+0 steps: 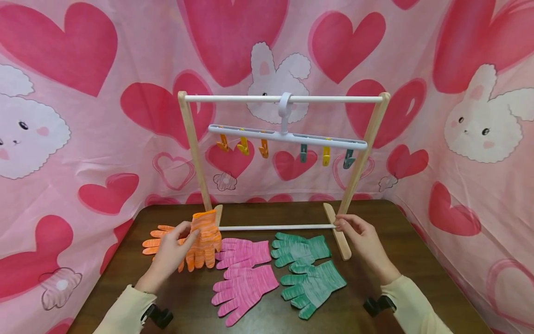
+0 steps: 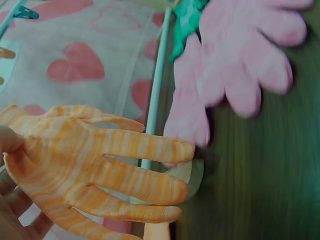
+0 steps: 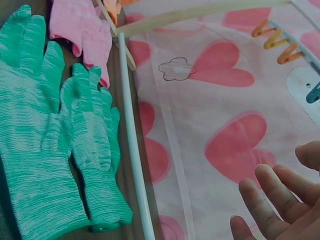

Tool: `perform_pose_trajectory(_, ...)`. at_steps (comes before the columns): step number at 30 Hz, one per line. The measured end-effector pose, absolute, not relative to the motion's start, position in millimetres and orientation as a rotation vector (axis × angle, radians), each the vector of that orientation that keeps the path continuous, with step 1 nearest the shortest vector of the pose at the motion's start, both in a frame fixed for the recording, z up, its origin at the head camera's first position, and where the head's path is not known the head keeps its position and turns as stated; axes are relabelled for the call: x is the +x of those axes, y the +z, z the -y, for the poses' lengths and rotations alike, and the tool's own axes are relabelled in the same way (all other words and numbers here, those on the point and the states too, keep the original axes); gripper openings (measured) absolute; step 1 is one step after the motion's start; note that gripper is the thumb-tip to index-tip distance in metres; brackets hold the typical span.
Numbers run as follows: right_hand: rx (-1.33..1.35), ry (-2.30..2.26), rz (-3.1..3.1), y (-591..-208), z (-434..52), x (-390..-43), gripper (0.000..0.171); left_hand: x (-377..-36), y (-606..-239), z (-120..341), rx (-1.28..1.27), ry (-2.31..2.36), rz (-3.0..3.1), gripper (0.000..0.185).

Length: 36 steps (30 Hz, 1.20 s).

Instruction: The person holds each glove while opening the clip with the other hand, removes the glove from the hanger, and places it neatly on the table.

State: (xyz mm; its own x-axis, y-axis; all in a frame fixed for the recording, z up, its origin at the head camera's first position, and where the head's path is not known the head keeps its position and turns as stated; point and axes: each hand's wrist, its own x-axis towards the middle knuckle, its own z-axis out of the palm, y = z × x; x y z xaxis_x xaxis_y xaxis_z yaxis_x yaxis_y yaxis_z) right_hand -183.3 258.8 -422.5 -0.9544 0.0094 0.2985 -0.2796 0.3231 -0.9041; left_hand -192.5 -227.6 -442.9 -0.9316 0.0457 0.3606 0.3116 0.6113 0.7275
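Note:
My left hand (image 1: 173, 246) pinches an orange striped knit glove (image 1: 204, 239) near its cuff, thumb in front. In the left wrist view that orange glove (image 2: 100, 170) hangs with its fingers spread out. Another orange glove (image 1: 160, 234) lies on the table behind and beside this hand. My right hand (image 1: 363, 236) is beside the drying rack's right leg, fingertips overlapping its base in the head view. The right wrist view shows the right hand's fingers (image 3: 267, 205) loosely bent with nothing between them. Two pink gloves (image 1: 246, 287) and two green gloves (image 1: 314, 285) lie between the hands.
A wooden stand (image 1: 194, 153) with white bars rises at the back of the table (image 1: 187, 311). From its top bar hangs a tilted white clip hanger (image 1: 258, 134) with several orange, yellow and grey-green clips (image 1: 326, 156). A pink heart-patterned cloth (image 1: 154, 41) surrounds the table.

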Motion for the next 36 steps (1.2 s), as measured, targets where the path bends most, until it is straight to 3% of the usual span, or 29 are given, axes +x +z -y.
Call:
perform_pose_trajectory(8,0.248,1.693,2.355,-426.5,-257.0,-182.5,0.029,-189.9,-437.6,251.5,-0.402,-0.916,2.498,0.017)
perform_pose_trajectory(21,0.23,1.706,2.369,-432.8,-255.3,-182.8,0.03,-186.5,-436.6,286.4,-0.649,-0.245,2.374,0.032)
perform_pose_trajectory(29,0.247,1.674,2.411,-436.4,-256.1,-182.4,0.03,-170.2,-460.2,275.8,-0.765,0.093,2.352,0.033)
perform_pose_trajectory(36,0.253,1.64,2.426,-439.2,-257.2,-183.1,0.027,-152.0,-486.0,254.7,-0.643,0.125,2.636,0.023)
